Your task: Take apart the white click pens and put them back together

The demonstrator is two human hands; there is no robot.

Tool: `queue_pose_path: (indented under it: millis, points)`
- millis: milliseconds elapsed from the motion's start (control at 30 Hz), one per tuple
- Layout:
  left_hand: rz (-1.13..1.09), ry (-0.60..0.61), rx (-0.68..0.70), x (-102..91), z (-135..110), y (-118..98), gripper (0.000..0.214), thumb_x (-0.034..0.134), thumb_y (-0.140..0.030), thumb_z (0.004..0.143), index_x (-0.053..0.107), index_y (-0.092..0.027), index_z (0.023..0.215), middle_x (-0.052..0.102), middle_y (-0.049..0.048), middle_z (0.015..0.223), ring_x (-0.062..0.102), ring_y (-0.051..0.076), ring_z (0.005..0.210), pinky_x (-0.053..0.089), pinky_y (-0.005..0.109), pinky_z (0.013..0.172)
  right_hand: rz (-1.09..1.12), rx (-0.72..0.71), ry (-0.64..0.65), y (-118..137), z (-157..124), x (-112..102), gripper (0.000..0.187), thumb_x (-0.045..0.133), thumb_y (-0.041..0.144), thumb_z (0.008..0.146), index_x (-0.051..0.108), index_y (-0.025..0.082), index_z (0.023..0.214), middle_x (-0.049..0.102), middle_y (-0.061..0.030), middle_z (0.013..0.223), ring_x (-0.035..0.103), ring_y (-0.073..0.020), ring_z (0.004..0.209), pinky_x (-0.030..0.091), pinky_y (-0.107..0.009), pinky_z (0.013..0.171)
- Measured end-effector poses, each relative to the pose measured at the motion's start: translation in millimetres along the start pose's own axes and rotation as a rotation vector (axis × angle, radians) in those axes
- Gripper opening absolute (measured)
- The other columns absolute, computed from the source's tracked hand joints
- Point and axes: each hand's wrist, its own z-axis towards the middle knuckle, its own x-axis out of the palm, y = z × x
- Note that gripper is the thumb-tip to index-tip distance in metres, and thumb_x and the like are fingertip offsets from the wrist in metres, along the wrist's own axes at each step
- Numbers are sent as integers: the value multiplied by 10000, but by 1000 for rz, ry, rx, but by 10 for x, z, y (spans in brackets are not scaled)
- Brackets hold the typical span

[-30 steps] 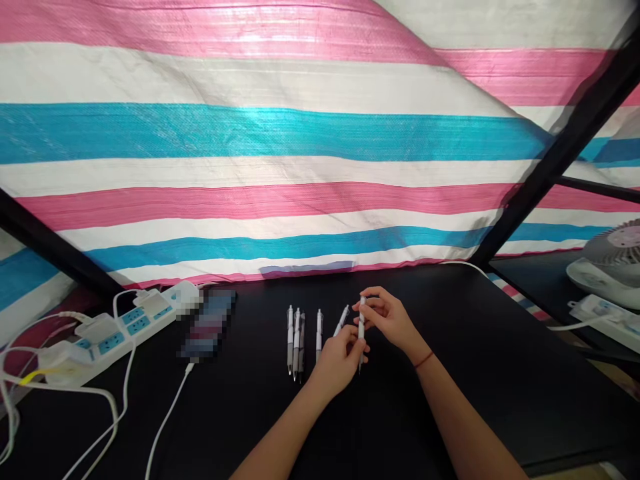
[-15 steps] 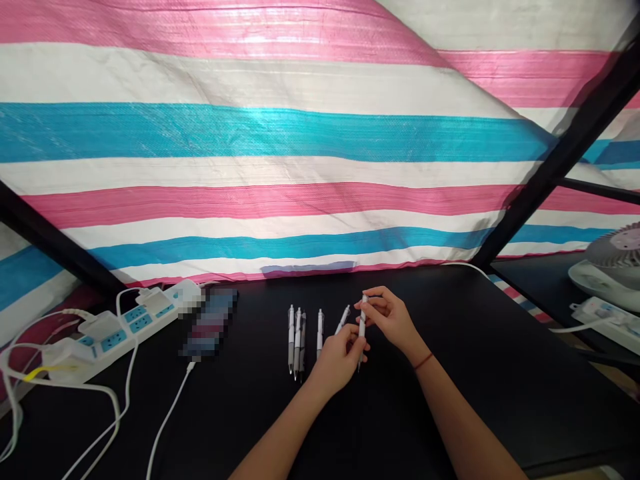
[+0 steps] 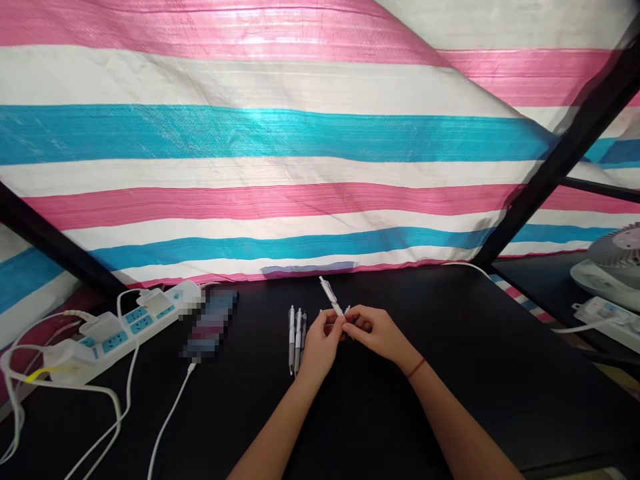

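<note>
A white click pen (image 3: 329,293) tilts up and to the left, its lower end held between the fingertips of both hands. My left hand (image 3: 324,341) pinches it from the left side. My right hand (image 3: 374,328) meets it from the right, thumb and fingers closed at the same end. The pen's lower tip is hidden by the fingers. Left of my left hand, several white and grey pens (image 3: 292,340) lie side by side on the black table (image 3: 240,413). Other pens behind the hands are mostly covered, with only small ends showing.
On the left lie a white power strip (image 3: 143,323) with plugs and cables, and a phone (image 3: 213,327) on a white charging cable (image 3: 170,417). A striped tarp (image 3: 320,140) hangs behind the table. At the right are a fan (image 3: 617,257) and another power strip (image 3: 607,320).
Both hands have drawn together and shifted left. The held pen, nearly upright with its point toward me before, now leans left with one end raised away from me.
</note>
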Motion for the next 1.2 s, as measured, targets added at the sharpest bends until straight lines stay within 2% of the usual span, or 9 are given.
queue_pose_path:
  millis: [133, 233, 300, 400, 467, 533, 833, 1033, 1200]
  points:
    - [84, -8, 12, -20, 10, 11, 352, 579, -451, 795, 620, -148, 970, 655, 67, 888, 611, 160, 744, 471, 225, 572, -3, 2, 18, 11, 4, 27, 126, 613, 286, 800, 655, 188, 866, 643, 3, 702, 576, -112, 577, 450, -210, 527]
    - [216, 28, 46, -38, 0, -13, 378, 478, -463, 859, 616, -166, 1048, 659, 42, 811, 599, 152, 660, 452, 240, 552, 53, 31, -18, -37, 13, 32, 118, 600, 273, 791, 635, 178, 852, 655, -10, 722, 600, -130, 619, 470, -225, 566]
    - [355, 40, 109, -53, -13, -46, 368, 419, -434, 897, 609, -187, 1092, 671, 39, 841, 609, 161, 689, 476, 277, 636, 26, 75, -115, -96, 26, 13, 112, 589, 273, 782, 623, 177, 829, 643, -5, 682, 594, -134, 596, 460, -228, 553]
    - [616, 33, 289, -71, -33, -74, 293, 418, -350, 909, 632, -209, 1052, 665, 55, 977, 603, 202, 896, 459, 340, 824, -136, 164, -291, -228, 56, -54, 115, 563, 286, 778, 606, 183, 752, 597, 10, 590, 562, -137, 532, 425, -238, 526]
    - [775, 27, 378, -79, -39, -63, 268, 413, -301, 909, 640, -210, 1021, 655, 61, 994, 578, 221, 949, 437, 374, 873, -276, 204, -357, -330, 74, -100, 134, 554, 293, 774, 594, 193, 695, 568, 17, 549, 540, -142, 519, 397, -247, 528]
    - [884, 30, 412, -85, -40, -39, 261, 408, -266, 908, 640, -204, 1011, 649, 66, 983, 567, 227, 934, 438, 387, 867, -384, 239, -369, -423, 86, -126, 153, 545, 293, 777, 575, 204, 656, 538, 25, 516, 526, -145, 505, 370, -251, 522]
    - [1097, 19, 432, -109, -45, -14, 222, 438, -233, 895, 632, -205, 1000, 625, 67, 978, 561, 227, 897, 434, 360, 826, -638, 330, -360, -556, 141, -56, 176, 514, 335, 843, 578, 227, 720, 586, 6, 557, 561, -164, 542, 276, -242, 502]
    - [1239, 27, 385, -114, -48, 39, 224, 466, -250, 885, 616, -214, 1047, 628, 67, 992, 554, 243, 907, 413, 358, 778, -606, 324, -339, -545, 120, -57, 212, 510, 436, 849, 591, 243, 811, 588, 18, 577, 567, -167, 566, 289, -240, 510]
    - [1270, 54, 385, -118, -34, 50, 234, 472, -195, 880, 604, -216, 1072, 646, 63, 978, 558, 253, 902, 405, 366, 758, -550, 223, -359, -514, 91, -76, 170, 536, 378, 823, 602, 232, 880, 562, 22, 611, 550, -155, 570, 349, -247, 538]
